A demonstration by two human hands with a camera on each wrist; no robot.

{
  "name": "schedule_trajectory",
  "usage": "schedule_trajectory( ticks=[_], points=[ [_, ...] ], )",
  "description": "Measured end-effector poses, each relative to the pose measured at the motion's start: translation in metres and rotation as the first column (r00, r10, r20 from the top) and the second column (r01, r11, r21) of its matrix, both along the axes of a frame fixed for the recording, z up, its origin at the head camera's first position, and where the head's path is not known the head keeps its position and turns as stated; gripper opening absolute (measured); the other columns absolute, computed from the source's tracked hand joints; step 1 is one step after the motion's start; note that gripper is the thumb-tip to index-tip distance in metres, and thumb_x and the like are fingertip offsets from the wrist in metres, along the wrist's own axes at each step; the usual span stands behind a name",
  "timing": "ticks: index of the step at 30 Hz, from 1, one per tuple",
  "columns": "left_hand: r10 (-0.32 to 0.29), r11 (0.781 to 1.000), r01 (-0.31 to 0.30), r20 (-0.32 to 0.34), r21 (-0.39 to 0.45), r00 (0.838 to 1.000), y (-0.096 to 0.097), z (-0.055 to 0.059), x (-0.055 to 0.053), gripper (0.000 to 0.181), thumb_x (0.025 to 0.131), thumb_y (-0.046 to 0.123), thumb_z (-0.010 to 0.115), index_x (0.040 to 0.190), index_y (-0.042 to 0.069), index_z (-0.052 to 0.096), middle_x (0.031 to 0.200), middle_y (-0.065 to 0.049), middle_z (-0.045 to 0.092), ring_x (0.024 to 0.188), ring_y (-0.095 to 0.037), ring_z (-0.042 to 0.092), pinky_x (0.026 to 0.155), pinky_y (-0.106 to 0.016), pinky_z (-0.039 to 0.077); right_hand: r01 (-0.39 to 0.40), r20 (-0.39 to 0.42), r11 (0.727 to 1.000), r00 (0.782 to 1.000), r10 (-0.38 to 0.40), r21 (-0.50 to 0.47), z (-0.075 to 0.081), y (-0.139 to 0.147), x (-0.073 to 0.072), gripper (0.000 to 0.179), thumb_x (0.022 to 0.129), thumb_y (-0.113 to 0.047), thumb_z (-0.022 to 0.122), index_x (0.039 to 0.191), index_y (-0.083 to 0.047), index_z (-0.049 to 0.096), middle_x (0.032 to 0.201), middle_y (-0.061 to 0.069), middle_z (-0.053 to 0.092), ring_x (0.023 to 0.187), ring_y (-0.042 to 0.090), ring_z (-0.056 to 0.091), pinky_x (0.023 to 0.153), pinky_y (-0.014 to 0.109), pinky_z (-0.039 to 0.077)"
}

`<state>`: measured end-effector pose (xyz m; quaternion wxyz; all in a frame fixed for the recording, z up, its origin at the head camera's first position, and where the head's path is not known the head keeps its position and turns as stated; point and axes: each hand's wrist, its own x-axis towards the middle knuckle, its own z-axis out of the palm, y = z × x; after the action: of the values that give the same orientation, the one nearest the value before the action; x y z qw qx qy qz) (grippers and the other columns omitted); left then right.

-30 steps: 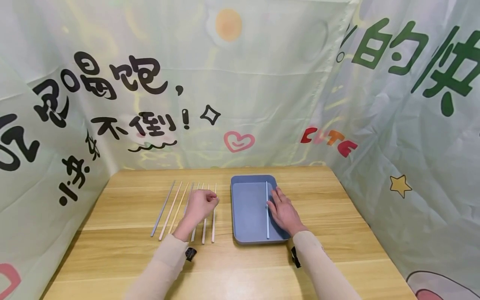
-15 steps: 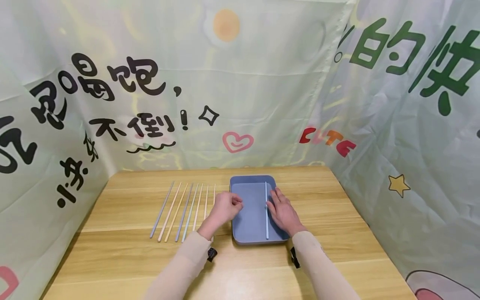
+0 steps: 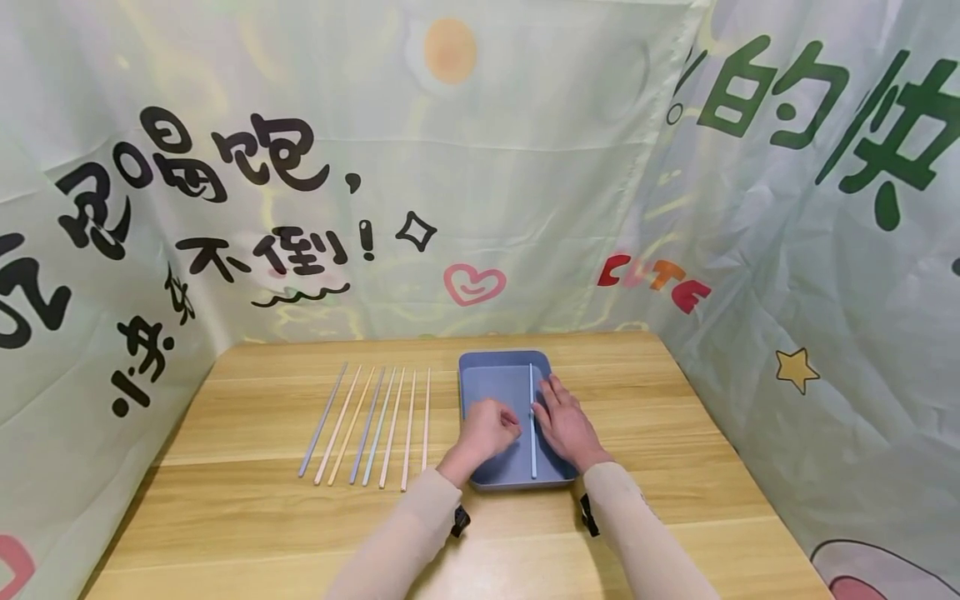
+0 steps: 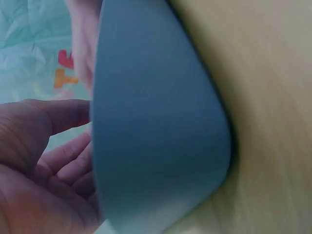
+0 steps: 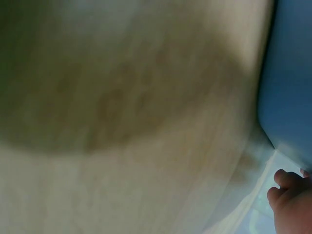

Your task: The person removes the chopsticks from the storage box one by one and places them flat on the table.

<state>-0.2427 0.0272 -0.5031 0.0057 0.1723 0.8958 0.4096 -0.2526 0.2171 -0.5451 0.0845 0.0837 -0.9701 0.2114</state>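
Observation:
A pale blue chopstick lies lengthwise along the right part of a blue-grey rectangular tray. My right hand lies over the tray's right edge with its fingers extended, and its thumb tip is at the chopstick. Over the left half of the tray, my left hand has loosely bent fingers, with the fingertips just left of that chopstick and nothing visible in them. In the left wrist view, the tray's wall hides the tips of the left hand's fingers. Part of the right hand shows past the tray in the right wrist view.
Left of the tray, several pastel chopsticks lie side by side on the wooden table, roughly front to back. Printed cloth hangs around the table's back and sides.
My left hand has moved right, from above the row of chopsticks to over the tray, uncovering the row. My right hand and the chopstick in the tray have stayed in place.

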Motion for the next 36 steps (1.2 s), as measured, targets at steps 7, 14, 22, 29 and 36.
schedule_trajectory(
  ticks=[7,14,22,29,36],
  points=[
    [0.049,0.999,-0.049,0.062,-0.013,0.997,0.017,-0.006,0.005,0.005,0.085,0.008,0.083,0.081,0.005,0.080,0.072,-0.001,0.075,0.062,-0.006,0.061,0.057,-0.021,0.054,0.006,0.010,1.000,1.000,-0.006,0.004,-0.001,0.000,0.000,0.059,0.111,-0.033,0.051,0.159,0.001,0.040,0.169,0.026,0.032,0.151,0.050,0.039,0.123,0.064,0.036],
    [0.064,0.998,-0.061,0.107,-0.029,0.992,0.031,-0.015,0.009,0.017,0.082,0.009,0.087,0.069,0.009,0.076,0.064,0.003,0.068,0.057,-0.008,0.055,0.051,-0.020,0.046,0.005,0.020,1.000,1.000,-0.005,-0.006,-0.002,0.001,0.000,0.060,0.112,-0.032,0.051,0.160,0.001,0.039,0.170,0.026,0.030,0.152,0.049,0.037,0.124,0.064,0.035],
    [0.155,0.987,-0.148,0.133,-0.061,0.979,0.041,-0.024,0.009,0.036,0.077,0.019,0.094,0.059,0.015,0.063,0.056,0.006,0.057,0.053,-0.011,0.051,0.049,-0.022,0.040,0.011,0.024,1.000,1.000,-0.011,-0.016,-0.001,0.001,0.000,0.059,0.112,-0.032,0.050,0.160,0.001,0.039,0.170,0.025,0.030,0.152,0.050,0.037,0.122,0.063,0.038],
    [0.202,0.977,-0.190,0.125,-0.097,0.971,0.045,-0.027,0.008,0.045,0.079,0.018,0.092,0.053,0.017,0.055,0.050,0.006,0.051,0.047,-0.013,0.051,0.045,-0.026,0.039,0.000,0.013,1.000,1.000,0.000,-0.012,0.000,0.000,0.000,0.059,0.112,-0.032,0.050,0.159,0.001,0.040,0.170,0.026,0.030,0.151,0.050,0.039,0.121,0.063,0.038],
    [0.202,0.978,-0.187,0.207,-0.090,0.957,0.042,-0.021,0.009,0.046,0.083,0.009,0.083,0.047,0.014,0.057,0.038,0.004,0.051,0.036,-0.012,0.052,0.040,-0.024,0.040,0.001,0.027,1.000,1.000,0.000,-0.014,0.001,0.000,0.000,0.059,0.112,-0.033,0.049,0.159,0.002,0.039,0.170,0.026,0.030,0.152,0.049,0.037,0.123,0.062,0.037]
  ],
)
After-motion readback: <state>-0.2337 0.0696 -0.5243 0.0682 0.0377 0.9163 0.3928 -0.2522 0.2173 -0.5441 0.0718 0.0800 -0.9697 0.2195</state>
